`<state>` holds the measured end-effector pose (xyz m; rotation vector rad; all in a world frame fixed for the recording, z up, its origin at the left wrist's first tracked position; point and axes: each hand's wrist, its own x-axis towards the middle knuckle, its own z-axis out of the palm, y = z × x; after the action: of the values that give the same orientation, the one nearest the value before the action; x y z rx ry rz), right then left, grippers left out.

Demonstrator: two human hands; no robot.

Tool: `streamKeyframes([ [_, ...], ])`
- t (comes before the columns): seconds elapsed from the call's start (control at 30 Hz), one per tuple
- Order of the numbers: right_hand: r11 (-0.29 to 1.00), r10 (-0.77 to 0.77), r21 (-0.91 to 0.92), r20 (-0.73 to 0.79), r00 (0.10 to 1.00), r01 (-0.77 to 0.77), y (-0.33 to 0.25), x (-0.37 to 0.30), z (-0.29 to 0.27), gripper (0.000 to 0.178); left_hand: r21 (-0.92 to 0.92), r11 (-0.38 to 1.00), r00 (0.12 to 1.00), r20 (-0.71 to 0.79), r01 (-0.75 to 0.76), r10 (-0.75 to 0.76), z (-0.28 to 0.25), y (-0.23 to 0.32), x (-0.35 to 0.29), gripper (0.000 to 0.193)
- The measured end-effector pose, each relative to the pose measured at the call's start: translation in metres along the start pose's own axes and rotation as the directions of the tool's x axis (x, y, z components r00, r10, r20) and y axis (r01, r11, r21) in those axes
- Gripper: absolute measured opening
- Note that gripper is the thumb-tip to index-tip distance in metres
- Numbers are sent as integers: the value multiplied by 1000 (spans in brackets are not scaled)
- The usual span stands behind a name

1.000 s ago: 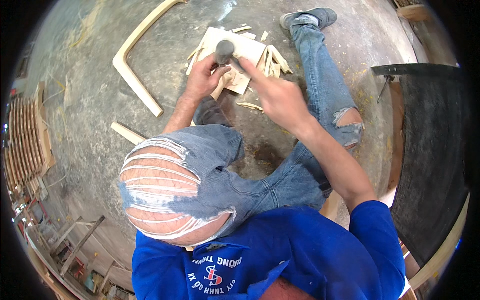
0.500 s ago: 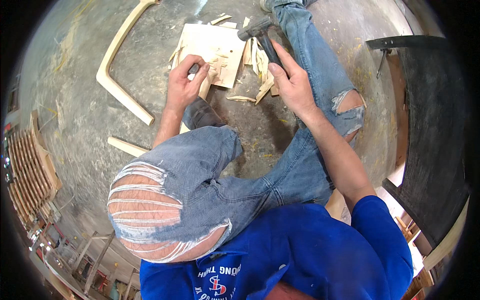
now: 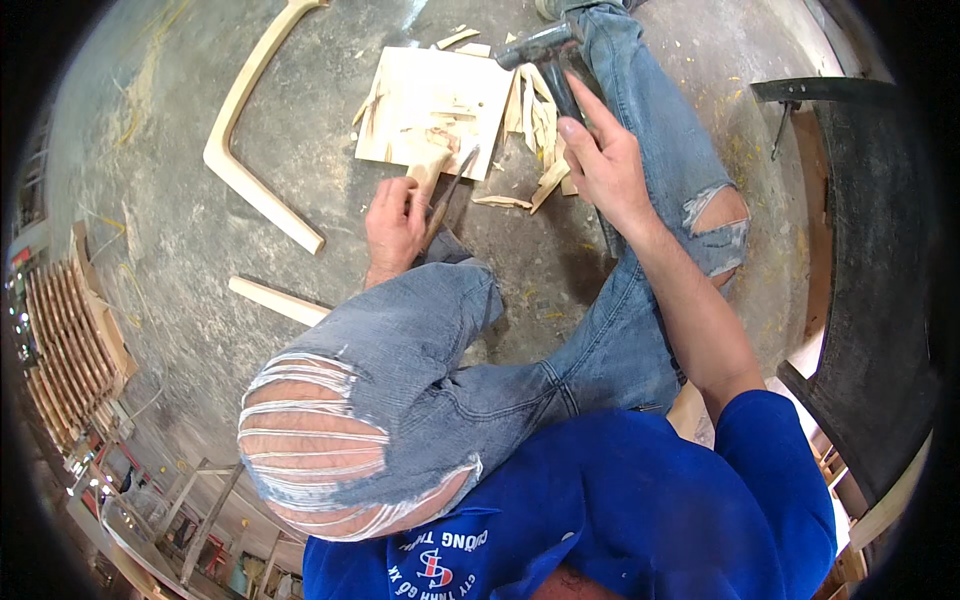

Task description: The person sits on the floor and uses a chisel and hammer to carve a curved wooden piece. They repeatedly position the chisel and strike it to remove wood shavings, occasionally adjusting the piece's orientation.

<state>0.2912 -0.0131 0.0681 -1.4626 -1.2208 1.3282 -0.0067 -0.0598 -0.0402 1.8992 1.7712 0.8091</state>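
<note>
My right hand [image 3: 612,175] is closed round the dark handle of a hammer [image 3: 538,45], its metal head raised over the far right corner of a pale square board [image 3: 410,90]. My left hand [image 3: 396,225], nearer me and to the left, has its fingers curled on a pale wooden piece [image 3: 427,172] whose far end rests over the board's near edge. Beside that piece slants a chisel [image 3: 457,178], blade tip pointing away from me; its handle end passes by my left palm and is partly hidden.
Wood chips and split strips [image 3: 540,125] lie along the board's right side. On the floor at left are a bent wooden part [image 3: 235,165] and a straight one [image 3: 275,298]. Stacked slatted parts [image 3: 75,340] stand at far left, a black panel [image 3: 870,280] at right.
My left hand has dropped toward me from over the board, and the chisel now lies slanted beside the wooden piece. The hammer stays raised in my right hand. The whole view has shifted slightly.
</note>
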Motion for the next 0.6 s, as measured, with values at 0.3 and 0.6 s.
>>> streamKeyframes([
  [0.3, 998, 21, 60, 1, 1000, -21, 27, 2, -11, 57, 278, 935, 832, 554, -220, 32, -26, 37, 13, 41],
  [0.6, 999, 26, 19, 3, 1000, -26, 25, 4, -15, 58, 59, 998, 905, 425, -26, -1, -82, 61, 48, 27],
])
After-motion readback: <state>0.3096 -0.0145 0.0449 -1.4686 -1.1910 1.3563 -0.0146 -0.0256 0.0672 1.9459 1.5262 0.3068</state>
